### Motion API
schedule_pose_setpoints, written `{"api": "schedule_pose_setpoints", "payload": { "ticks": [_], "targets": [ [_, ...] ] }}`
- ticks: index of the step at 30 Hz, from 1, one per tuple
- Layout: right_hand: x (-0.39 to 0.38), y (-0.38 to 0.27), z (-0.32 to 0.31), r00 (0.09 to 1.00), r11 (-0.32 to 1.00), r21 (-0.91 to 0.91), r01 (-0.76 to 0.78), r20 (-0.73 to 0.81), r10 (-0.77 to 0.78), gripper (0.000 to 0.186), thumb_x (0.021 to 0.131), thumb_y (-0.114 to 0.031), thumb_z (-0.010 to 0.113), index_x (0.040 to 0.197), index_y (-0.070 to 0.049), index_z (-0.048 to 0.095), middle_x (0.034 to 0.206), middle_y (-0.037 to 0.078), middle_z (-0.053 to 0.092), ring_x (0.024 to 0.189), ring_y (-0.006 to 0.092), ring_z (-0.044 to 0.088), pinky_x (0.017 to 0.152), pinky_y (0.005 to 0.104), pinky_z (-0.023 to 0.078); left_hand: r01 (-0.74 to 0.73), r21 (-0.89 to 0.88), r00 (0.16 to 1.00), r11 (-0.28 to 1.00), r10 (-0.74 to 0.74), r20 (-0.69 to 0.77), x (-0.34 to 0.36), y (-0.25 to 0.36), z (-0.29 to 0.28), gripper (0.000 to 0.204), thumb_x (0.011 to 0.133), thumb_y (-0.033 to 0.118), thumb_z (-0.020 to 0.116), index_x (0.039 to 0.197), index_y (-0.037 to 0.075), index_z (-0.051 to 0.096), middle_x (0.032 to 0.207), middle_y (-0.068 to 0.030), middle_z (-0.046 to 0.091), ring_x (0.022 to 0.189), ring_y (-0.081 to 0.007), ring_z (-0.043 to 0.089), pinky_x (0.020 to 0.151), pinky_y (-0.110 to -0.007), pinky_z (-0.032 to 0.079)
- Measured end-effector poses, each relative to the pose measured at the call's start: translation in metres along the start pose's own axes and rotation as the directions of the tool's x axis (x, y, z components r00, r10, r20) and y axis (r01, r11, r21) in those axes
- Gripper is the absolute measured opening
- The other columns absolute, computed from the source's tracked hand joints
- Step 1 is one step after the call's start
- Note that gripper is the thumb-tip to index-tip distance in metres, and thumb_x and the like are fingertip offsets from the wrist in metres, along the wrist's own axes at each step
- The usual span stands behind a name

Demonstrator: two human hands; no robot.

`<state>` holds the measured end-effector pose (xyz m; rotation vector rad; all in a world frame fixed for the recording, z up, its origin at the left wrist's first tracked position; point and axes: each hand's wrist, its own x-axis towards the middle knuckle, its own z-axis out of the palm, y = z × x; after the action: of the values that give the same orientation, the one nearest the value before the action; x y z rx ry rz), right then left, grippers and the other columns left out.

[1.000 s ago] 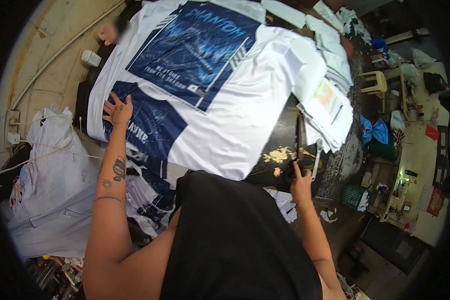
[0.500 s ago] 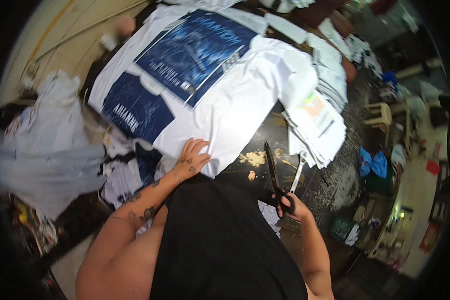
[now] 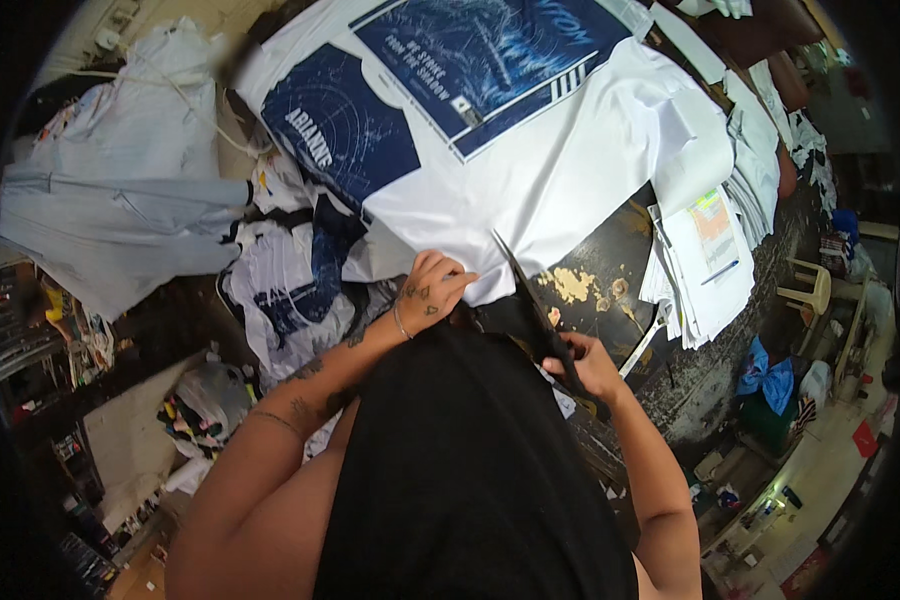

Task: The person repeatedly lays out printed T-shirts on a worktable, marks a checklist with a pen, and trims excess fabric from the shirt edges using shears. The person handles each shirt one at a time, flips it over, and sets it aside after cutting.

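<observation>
White printed fabric sheet (image 3: 560, 170), carrying dark blue panels, lies spread over the dark worn worktable (image 3: 660, 300), and its near edge sits just under your hands. Your left hand (image 3: 432, 290) is curled closed on that near edge, pinching the cloth. Your right hand (image 3: 585, 365) is wrapped around the handles of the long black scissors (image 3: 540, 315); the blades point up and away, with the tip at the edge of the cloth. Whether the blades are parted you cannot tell from here.

Your left fingers sit very near the blade line, so a quick snip could nick them. If your pinch leaves the cloth slack, the cut may wander toward the blue print. The stack of white paper sheets (image 3: 710, 260) lies close on your right and could be knocked by your elbow.

Compared with half a second ago, your left hand has gone from lying flat on the cloth to gripping its edge, and the scissors have come up from beside the sheet to meet it.
</observation>
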<state>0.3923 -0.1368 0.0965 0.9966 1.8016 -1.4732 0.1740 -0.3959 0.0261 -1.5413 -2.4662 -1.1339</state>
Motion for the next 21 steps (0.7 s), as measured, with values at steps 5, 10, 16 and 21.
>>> {"api": "schedule_pose_setpoints", "payload": {
  "ticks": [5, 10, 16, 21],
  "targets": [
    [0.006, -0.049, -0.004, 0.991, 0.99, 0.058, 0.125, 0.04, -0.127, 0.072, 0.076, -0.046, 0.095, 0.123, 0.003, 0.071, 0.095, 0.01, 0.075, 0.091, 0.0179, 0.069, 0.087, 0.0337, 0.052, -0.045, 0.0, 0.999, 0.999, 0.045, 0.005, 0.002, 0.001, -0.004, 0.032, 0.076, 0.002, 0.078, 0.106, 0.013, 0.081, 0.093, 0.0005, 0.063, 0.091, -0.023, 0.059, 0.095, -0.041, 0.044],
    [0.019, -0.072, -0.008, 0.995, 0.998, -0.032, 0.047, 0.086, -0.044, 0.074, 0.076, -0.046, 0.094, 0.125, 0.004, 0.071, 0.097, 0.011, 0.076, 0.089, 0.0184, 0.069, 0.083, 0.0325, 0.053, 0.025, -0.089, 1.0, 0.996, -0.024, 0.011, 0.002, -0.003, -0.004, 0.031, 0.076, 0.0, 0.077, 0.105, 0.012, 0.081, 0.113, -0.0025, 0.071, 0.102, -0.0248, 0.062, 0.098, -0.042, 0.044],
    [0.031, -0.061, -0.001, 0.994, 0.989, 0.131, 0.073, 0.071, -0.083, 0.074, 0.075, -0.048, 0.095, 0.121, 0.005, 0.072, 0.091, 0.008, 0.073, 0.08, 0.0152, 0.066, 0.071, 0.0297, 0.051, -0.012, -0.131, 0.998, 0.991, 0.02, 0.063, 0.002, -0.012, -0.005, 0.03, 0.075, 0.002, 0.077, 0.103, 0.012, 0.081, 0.131, -0.0023, 0.071, 0.111, -0.0243, 0.063, 0.101, -0.042, 0.044],
    [0.044, -0.092, 0.005, 0.996, 0.994, -0.104, 0.036, 0.082, -0.028, 0.079, 0.076, -0.049, 0.094, 0.126, 0.005, 0.068, 0.096, 0.01, 0.075, 0.086, 0.0168, 0.069, 0.077, 0.0322, 0.054, -0.026, -0.206, 0.991, 0.978, 0.052, 0.122, 0.0, -0.025, -0.009, 0.025, 0.078, 0.005, 0.075, 0.102, 0.009, 0.078, 0.136, -0.003, 0.07, 0.113, -0.0221, 0.064, 0.102, -0.042, 0.046]
  ]
}}
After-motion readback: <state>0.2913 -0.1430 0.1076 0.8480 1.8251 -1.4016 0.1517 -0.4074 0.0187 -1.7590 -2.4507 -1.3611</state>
